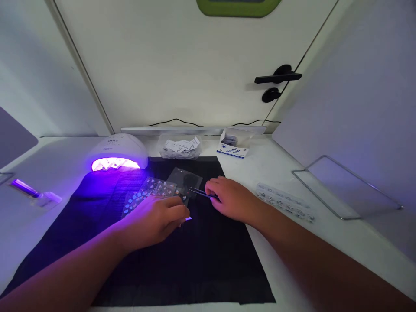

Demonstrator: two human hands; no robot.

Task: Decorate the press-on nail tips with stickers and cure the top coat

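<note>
My right hand is closed around dark tweezers, whose tips point left over a clear sheet. My left hand lies just left of the tweezers, with fingers curled and pressed together. A small white edge shows by its fingertips; what they hold is mostly hidden. Partly under and behind that hand are see-through sticker sheets: one with small motifs, another bearing blue ovals. All these sheets rest on a black mat.
A white nail lamp glows purple at back left. Behind the mat are a clear container of white packets and an alcohol pads box. A clear wavy-edged tray and a wire frame are right; a small bottle is left.
</note>
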